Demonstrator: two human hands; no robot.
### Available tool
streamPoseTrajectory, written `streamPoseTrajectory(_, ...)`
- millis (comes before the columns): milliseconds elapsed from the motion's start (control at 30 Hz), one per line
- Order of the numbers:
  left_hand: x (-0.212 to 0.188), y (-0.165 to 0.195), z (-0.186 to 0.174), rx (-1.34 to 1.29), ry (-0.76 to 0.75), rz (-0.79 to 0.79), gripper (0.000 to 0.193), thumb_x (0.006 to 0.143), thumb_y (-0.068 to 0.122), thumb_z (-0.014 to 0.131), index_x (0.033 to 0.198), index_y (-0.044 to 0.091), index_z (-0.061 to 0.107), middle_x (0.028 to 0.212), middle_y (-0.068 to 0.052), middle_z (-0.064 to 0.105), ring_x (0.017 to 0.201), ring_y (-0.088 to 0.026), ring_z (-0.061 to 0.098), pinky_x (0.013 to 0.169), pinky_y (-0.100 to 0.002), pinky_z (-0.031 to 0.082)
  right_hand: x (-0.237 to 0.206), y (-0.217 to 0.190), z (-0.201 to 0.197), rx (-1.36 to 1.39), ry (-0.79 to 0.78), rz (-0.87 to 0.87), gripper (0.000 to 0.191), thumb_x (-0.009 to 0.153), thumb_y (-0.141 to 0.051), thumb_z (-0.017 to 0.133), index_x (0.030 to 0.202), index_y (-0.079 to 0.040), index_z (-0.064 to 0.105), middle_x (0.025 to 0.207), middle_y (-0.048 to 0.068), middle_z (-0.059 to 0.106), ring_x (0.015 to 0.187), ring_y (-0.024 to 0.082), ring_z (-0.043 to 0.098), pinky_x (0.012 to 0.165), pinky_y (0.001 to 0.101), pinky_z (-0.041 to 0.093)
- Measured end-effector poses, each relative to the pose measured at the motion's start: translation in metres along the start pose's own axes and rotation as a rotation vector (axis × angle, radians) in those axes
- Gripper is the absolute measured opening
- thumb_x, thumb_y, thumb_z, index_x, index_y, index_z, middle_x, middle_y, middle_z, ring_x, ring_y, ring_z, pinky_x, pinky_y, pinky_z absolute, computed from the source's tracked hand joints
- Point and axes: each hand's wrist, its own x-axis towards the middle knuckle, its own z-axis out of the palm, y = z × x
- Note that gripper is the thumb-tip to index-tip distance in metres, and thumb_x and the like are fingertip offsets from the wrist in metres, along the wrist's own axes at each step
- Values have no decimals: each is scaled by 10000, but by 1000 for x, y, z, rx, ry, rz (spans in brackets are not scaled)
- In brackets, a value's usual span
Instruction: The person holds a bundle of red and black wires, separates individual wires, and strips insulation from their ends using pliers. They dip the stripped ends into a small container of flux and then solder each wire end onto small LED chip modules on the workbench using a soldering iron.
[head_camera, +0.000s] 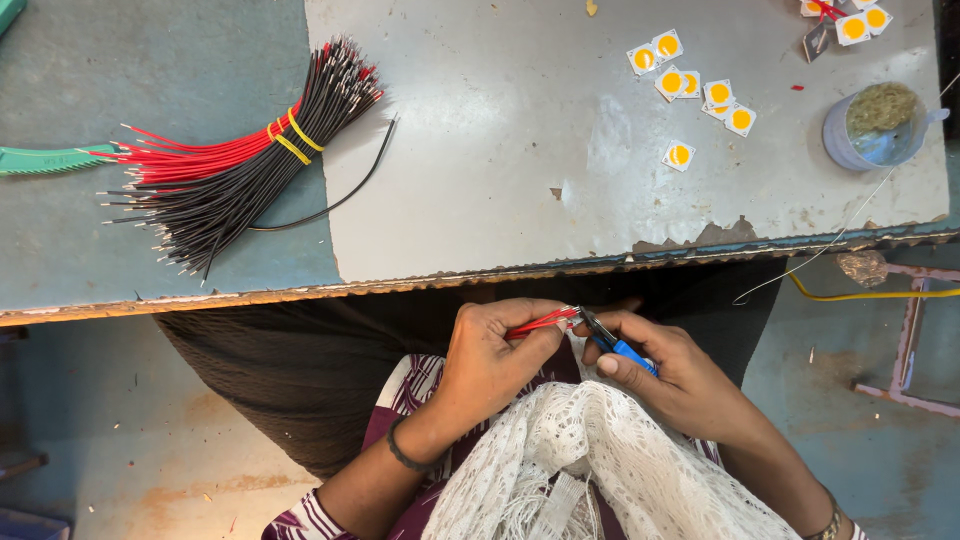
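Item 1: left hand (490, 365), closed w/ fingers pinched on short red wire (540, 322), held level below surface (520, 150) edge so its end meets the tool.
Item 2: right hand (670, 375), closed round blue-handled tweezers (612, 340), tips at the wire end, prob. for fine grip.
Item 3: bundle of red & black wires (235, 165), yellow-banded to keep tidy, far left on surface; one loose black wire (345, 195) beside.
Item 4: square yellow LED chips (690, 95), scattered upper right, near small cup (875, 125).
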Motion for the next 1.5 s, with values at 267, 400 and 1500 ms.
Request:
streamPoseTrajectory(267, 0, 0, 1, 0, 1, -29, 266, 869, 46, 630, 1078, -36, 771, 894, -89, 801, 773, -65, 705, 700, -223, 589, 0, 0, -2, -26, 1, 24, 387, 937, -245, 654, 1273, -53, 653, 938, 44, 743, 842, 123, 671, 745, 283, 561)
streamPoseTrajectory(400, 0, 0, 1, -14, -8, -16, 261, 873, 43, 627, 1076, -36, 772, 900, -87, 802, 787, -61, 707, 718, -220, 592, 0, 1, -3, -36, -4, 10, 386, 935, -245, 653, 1266, -47, 647, 947, 38, 747, 850, 120, 676, 753, 282, 562)
streamPoseTrajectory(1500, 0, 3, 2, 56, 22, 108, 245, 941, 53, 636, 1156, -43, 702, 942, -107, 806, 835, -38, 720, 726, -206, 581, -1, 12, 3, 74, 46, 31, 333, 963, -252, 619, 1212, -43, 694, 857, 52, 760, 808, 136, 720, 752, 304, 596)
